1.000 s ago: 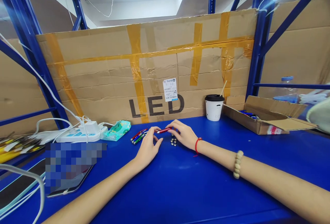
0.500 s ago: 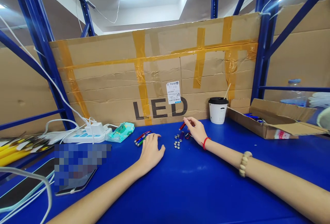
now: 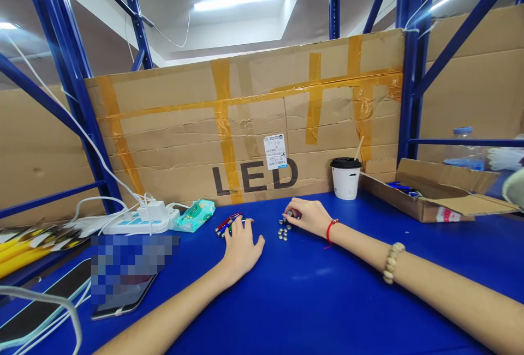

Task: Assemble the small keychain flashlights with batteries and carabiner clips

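The left hand is spread loosely above the blue table, its fingertips at the bundle of slim coloured metal tubes; whether they touch, I cannot tell. The right hand has its fingers curled just beside the small silver discs, which lie between both hands. What these curled fingers grip, I cannot tell. The lidded paper cup stands behind the right hand.
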Demonstrator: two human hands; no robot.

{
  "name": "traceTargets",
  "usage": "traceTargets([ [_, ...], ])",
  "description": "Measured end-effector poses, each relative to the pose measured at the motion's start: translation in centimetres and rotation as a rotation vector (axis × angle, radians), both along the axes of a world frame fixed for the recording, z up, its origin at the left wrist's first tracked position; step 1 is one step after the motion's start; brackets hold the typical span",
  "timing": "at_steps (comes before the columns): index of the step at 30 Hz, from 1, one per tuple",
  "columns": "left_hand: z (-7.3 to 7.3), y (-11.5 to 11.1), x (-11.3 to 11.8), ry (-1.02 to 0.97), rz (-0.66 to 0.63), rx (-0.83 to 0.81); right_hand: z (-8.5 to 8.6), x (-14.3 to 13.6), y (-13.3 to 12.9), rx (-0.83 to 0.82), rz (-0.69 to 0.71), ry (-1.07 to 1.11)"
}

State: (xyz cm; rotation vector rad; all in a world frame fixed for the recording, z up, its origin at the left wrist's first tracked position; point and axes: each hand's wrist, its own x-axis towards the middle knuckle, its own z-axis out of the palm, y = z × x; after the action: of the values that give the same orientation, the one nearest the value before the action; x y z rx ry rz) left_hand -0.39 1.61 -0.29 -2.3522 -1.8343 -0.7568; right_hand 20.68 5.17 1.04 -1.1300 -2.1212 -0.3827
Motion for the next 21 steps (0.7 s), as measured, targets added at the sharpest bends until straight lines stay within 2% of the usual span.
traceTargets([
  [10,0.53,-0.23,-0.47,0.008,-0.019,0.013,-0.01,0.15,-0.11,-0.126,0.012,0.085],
  [16,0.52,0.03,-0.19,0.068,0.020,0.050,0.01,0.51,0.38,-0.234,-0.157,0.248],
  [21,0.58,0.08,0.09,0.100,0.075,0.072,-0.05,0.51,0.61,-0.199,-0.271,0.231],
])
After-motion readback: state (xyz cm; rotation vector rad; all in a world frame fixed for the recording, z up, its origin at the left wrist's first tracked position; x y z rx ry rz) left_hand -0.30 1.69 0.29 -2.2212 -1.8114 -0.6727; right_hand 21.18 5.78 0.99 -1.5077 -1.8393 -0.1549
